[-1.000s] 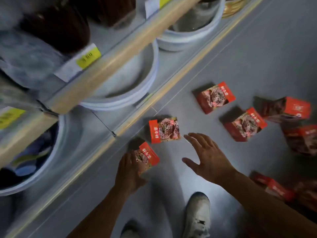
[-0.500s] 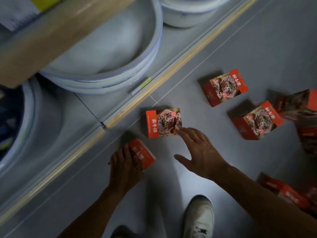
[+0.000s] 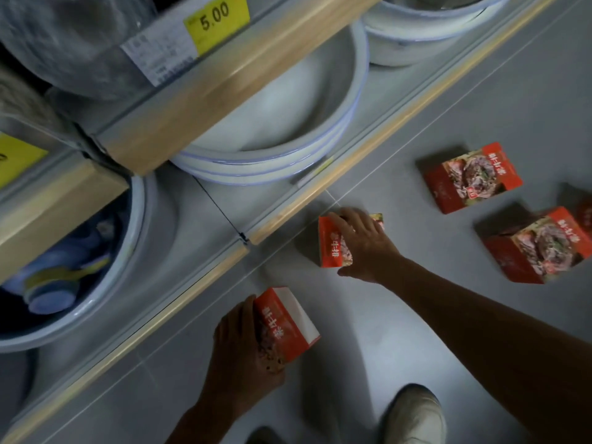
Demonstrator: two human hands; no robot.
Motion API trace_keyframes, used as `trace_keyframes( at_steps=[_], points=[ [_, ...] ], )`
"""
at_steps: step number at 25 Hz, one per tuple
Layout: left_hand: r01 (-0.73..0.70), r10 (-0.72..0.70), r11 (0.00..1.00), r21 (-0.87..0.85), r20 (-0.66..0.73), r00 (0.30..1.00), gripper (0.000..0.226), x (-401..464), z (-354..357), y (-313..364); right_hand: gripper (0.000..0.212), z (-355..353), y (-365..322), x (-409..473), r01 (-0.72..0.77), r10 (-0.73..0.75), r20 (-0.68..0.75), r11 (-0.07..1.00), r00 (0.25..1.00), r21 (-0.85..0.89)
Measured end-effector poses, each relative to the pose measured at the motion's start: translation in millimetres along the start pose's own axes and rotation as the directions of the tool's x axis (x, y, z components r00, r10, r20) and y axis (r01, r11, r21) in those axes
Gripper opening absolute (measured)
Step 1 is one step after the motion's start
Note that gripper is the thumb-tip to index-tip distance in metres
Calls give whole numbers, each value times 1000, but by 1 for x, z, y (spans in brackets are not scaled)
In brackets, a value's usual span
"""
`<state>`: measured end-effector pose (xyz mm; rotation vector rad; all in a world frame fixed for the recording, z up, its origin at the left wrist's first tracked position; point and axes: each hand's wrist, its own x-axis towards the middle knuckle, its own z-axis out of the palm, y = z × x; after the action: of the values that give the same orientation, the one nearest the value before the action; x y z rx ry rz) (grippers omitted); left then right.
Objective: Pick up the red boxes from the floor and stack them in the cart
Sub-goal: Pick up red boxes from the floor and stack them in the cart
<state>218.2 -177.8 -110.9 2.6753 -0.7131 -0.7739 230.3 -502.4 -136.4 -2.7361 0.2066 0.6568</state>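
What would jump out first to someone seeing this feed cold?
Two hands on red boxes low in the frame: the left hand holds one box lifted and tilted, and the right hand grips another by the shelf base. More red boxes lie scattered on the grey floor to the right. A yellow 5.00 price tag sits on the shelf edge, top left, above stacked white basins.

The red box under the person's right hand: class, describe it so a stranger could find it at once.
Start at the wooden-edged bottom shelf holding white basins. On the grey floor just below its edge lies the red box. Unlike the other boxes, it alone lies flat with the right hand gripping it from above.
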Motion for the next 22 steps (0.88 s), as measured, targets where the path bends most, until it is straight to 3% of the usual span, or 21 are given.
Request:
trace_keyframes(
  at_steps=[5,11,16,22],
  points=[
    [-25,25,1000,0,-88,996,130,-2,9,-8,133,30,9,17,-45,39,-36,983,999,-176],
    [-13,13,1000,-14,-38,999,133,-15,-17,-4,124,2,2,-18,-49,43,-106,997,993,-59],
    [-10,-1,986,-169,-70,998,130,-50,-116,52,128,-87,-18,-108,-28,36,-173,998,984,47],
    [-79,55,980,-184,-132,990,127,-120,-272,138,129,-250,-63,-250,-54,114,-312,979,943,196]
  ],
)
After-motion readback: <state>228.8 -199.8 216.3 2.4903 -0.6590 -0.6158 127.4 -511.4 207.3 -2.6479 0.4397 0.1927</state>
